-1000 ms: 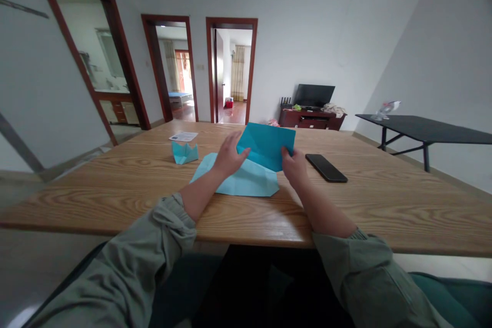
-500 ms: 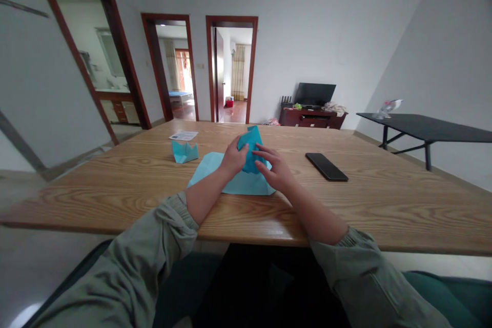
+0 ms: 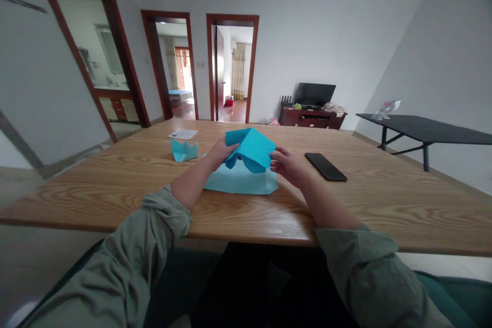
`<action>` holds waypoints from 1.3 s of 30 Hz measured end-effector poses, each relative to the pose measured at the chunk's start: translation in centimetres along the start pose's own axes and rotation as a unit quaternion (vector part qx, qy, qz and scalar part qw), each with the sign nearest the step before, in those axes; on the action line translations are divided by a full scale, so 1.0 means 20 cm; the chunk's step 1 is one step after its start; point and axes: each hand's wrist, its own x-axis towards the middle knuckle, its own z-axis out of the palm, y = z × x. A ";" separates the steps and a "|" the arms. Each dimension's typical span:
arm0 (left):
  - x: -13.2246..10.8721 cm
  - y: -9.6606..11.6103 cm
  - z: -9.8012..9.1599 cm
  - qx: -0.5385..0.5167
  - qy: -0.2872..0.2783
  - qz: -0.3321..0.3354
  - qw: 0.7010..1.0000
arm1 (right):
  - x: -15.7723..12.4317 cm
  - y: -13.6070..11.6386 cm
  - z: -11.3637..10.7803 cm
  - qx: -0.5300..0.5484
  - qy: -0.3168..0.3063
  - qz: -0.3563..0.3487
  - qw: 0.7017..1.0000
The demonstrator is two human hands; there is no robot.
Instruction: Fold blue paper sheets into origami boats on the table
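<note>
Toward the upper left of the wooden worktop (image 3: 100,200) lies a small printed card (image 3: 183,134), and just below it sits a small folded paper boat (image 3: 183,150) in pale blue, well clear of the hands. Next along, the left hand (image 3: 220,152) reaches in from the lower left, its grip narrow on the left corner of a folded blue paper (image 3: 251,148). That paper stands at the middle of the frame, raised in a tent shape, its open underside showing a loose flap. It sits just above a larger pale blue sheet (image 3: 241,180) that lies flat on the worktop and runs beneath both hands. The right hand (image 3: 288,165) comes in from the lower right, fingers half curled against the paper's right edge; whether its grip pinches or only touches, I cannot tell. Further right, a black phone (image 3: 326,166) lies just beside those fingers. The step in hand looks like shaping a fold, and the next move calls for steady hold on both edges so the flap keeps its crease.
</note>
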 end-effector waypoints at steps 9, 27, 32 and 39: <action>0.01 -0.04 -0.02 0.411 -0.062 0.131 0.900 | 0.06 0.09 -0.03 -0.104 0.091 -0.056 0.989; -0.05 -0.12 0.08 0.523 -0.325 0.089 0.783 | 0.02 0.14 0.08 -0.636 -0.086 -0.083 0.762; -0.08 -0.16 0.14 0.540 -0.380 0.023 0.751 | 0.02 0.16 0.07 -0.625 -0.125 -0.053 0.769; -0.08 -0.16 0.17 0.554 -0.405 0.011 0.727 | -0.01 0.14 0.09 -0.625 -0.187 -0.004 0.758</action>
